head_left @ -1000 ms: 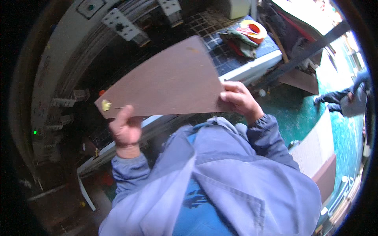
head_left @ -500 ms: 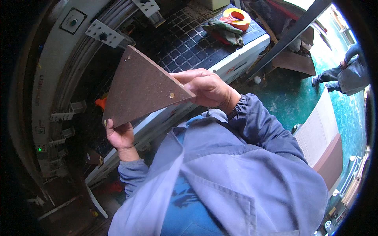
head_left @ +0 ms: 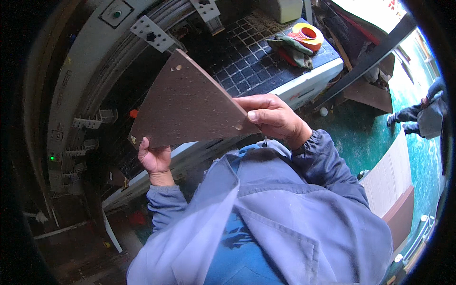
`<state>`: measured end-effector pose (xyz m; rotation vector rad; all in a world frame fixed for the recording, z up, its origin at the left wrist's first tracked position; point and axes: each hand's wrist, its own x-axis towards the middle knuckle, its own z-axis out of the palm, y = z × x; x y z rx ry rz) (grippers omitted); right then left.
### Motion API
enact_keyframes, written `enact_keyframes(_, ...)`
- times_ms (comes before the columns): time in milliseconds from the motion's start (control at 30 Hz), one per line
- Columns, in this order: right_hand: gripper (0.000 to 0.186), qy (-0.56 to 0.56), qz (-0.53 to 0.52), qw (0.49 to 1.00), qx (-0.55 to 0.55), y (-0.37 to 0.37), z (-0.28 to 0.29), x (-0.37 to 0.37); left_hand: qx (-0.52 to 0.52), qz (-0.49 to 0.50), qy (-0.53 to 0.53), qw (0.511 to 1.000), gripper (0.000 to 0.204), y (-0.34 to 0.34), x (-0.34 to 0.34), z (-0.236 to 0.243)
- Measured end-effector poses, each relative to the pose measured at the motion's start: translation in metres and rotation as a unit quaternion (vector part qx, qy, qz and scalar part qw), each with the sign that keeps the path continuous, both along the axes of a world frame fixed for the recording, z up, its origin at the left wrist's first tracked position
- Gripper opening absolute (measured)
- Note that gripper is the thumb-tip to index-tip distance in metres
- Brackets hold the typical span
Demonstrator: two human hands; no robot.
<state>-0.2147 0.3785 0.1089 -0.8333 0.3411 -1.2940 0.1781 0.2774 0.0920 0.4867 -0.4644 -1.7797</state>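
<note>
A dark brown triangular board [head_left: 190, 104] is held up in front of me, its broad face toward me and specked with dust. Small pale round spots mark it near its corners. My left hand [head_left: 156, 157] grips the lower left corner, thumb on the face and fingers behind. My right hand [head_left: 275, 116] pinches the right corner, thumb on the face and the other fingers at the back edge. Behind the board lies a black gridded machine bed [head_left: 247, 61], partly hidden by it.
A grey machine beam [head_left: 61, 102] with perforated metal brackets [head_left: 153, 34] curves along the left. On the bed's far end sit a roll of yellow tape [head_left: 308, 34] and a glove [head_left: 292, 51]. Panels [head_left: 387, 175] lean at right; another person [head_left: 427, 114] stands on the green floor.
The board has turned its face more toward me, and my right thumb now lies on its front. My view has shifted, so the surroundings sit further right and lower.
</note>
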Motion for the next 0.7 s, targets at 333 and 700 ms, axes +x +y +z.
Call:
enact_keyframes(333, 0.051, 0.079, -0.039, 0.994, 0.069, 0.005, -0.023, -0.01, -0.015, 0.019, -0.082, 0.996, 0.057, 0.01, 0.005, 0.016)
enact_keyframes(700, 0.051, 0.112, -0.037, 0.991, 0.064, 0.01, -0.033, -0.004, -0.101, 0.035, -0.19, 0.976, 0.059, 0.025, 0.0, 0.034)
